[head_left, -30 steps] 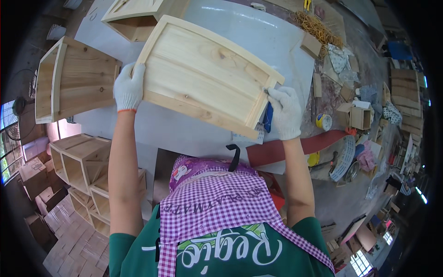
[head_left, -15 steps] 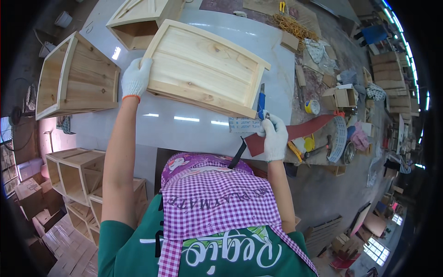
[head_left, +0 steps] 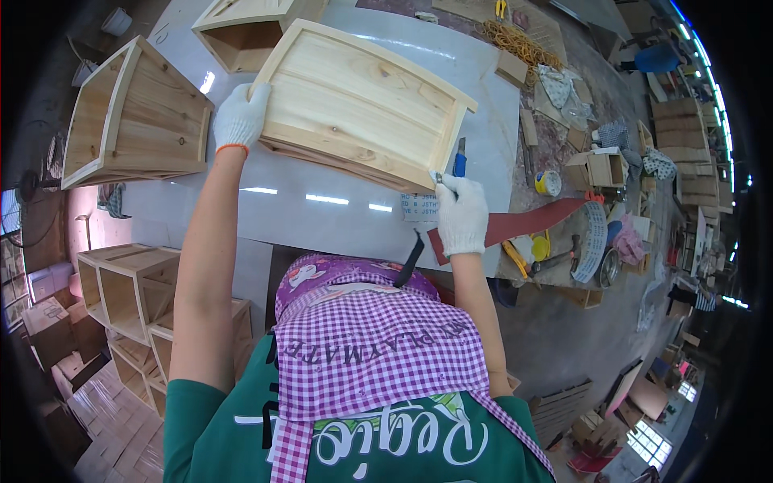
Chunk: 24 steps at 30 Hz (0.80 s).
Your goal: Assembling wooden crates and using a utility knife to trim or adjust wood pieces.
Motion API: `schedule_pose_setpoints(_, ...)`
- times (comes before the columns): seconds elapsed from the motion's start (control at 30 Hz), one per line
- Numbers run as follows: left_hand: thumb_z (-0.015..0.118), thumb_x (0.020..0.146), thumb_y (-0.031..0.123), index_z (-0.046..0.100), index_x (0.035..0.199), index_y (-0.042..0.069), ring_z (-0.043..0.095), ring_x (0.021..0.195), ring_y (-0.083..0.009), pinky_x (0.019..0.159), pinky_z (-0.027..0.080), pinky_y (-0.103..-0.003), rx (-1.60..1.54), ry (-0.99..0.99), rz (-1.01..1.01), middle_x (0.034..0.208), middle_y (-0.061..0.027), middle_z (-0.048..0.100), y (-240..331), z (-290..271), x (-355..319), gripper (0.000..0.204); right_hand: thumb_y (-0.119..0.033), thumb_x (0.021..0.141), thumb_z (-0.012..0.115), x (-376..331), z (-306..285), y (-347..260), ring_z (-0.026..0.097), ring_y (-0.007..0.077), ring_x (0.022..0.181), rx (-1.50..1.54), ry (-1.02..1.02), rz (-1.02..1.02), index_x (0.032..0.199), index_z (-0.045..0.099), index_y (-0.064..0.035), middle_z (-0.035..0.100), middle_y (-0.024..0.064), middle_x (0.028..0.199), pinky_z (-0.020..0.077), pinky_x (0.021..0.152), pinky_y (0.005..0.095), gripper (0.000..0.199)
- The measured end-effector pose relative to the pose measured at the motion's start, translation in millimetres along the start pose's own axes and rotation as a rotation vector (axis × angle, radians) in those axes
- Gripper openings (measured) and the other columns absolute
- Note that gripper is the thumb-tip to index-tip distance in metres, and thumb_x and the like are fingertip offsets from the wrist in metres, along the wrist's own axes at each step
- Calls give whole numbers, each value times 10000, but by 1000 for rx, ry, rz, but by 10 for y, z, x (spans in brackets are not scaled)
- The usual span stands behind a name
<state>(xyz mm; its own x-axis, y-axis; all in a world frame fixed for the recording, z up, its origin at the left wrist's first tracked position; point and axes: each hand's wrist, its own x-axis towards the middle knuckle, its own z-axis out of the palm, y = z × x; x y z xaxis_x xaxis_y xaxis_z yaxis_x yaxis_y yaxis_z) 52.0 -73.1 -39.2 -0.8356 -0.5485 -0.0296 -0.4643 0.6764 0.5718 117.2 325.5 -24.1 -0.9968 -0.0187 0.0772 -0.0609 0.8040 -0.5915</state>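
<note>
A pale wooden box (head_left: 362, 84) with a framed panel rests tilted on the grey-white tabletop (head_left: 298, 221). My left hand (head_left: 239, 117), in a white knitted glove, is closed round its left end. At the box's near right corner is my gloved right hand (head_left: 462, 216), its fingers pinched together. Something small and greyish shows at those fingertips, too little to name. Just beyond them lies a blue-handled utility knife (head_left: 460, 158), partly hidden by the hand. A printed paper strip (head_left: 419, 207) lies to the left of that hand, and a reddish-brown strip (head_left: 515, 225) to its right.
Similar wooden boxes stand at the left (head_left: 157, 121) and the back (head_left: 250, 32). A tape roll (head_left: 548, 183), a hammer (head_left: 555, 259) and a yellow-handled tool (head_left: 513, 256) lie to the right. Wooden frames (head_left: 137, 282) are stacked below left, beside a tangle-topped bench (head_left: 523, 48) opposite.
My right hand has moved slightly left and away from me, from beside the knife to the box's corner. The left hand keeps its hold on the box.
</note>
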Motion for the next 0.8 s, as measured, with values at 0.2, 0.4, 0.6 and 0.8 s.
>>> schedule_pose_setpoints(0.2,509,948,585,693,1271,79,660,1125,-419,987,491,-456,16,-14,-6,1193,-243,704,28,-33,-37,627,-168,905,700,39,-101,23,647,367,970,-104,-103,53,1061,737,-69,666,184,1014,521,853,453,188)
schedule_pose_setpoints(0.4,510,950,585,696,1264,79,661,1121,-421,987,491,-457,31,19,-27,1192,-238,706,50,-19,-48,624,-134,923,696,-59,-177,346,646,351,948,50,91,-168,1134,736,-116,642,164,994,523,819,438,215)
schedule_pose_setpoints(0.6,519,948,576,704,1254,85,664,1119,-415,981,494,-454,13,12,-13,1190,-233,708,8,-1,-35,607,-90,897,719,-16,-93,241,637,327,919,27,112,-304,1148,740,-132,630,137,968,519,814,411,256)
schedule_pose_setpoints(0.8,522,947,572,706,1249,84,668,1114,-407,976,496,-451,2,29,-15,1188,-233,709,99,-29,-37,603,-30,882,730,65,-98,346,643,313,947,-148,-10,-443,1161,755,-97,640,137,1018,525,824,390,288)
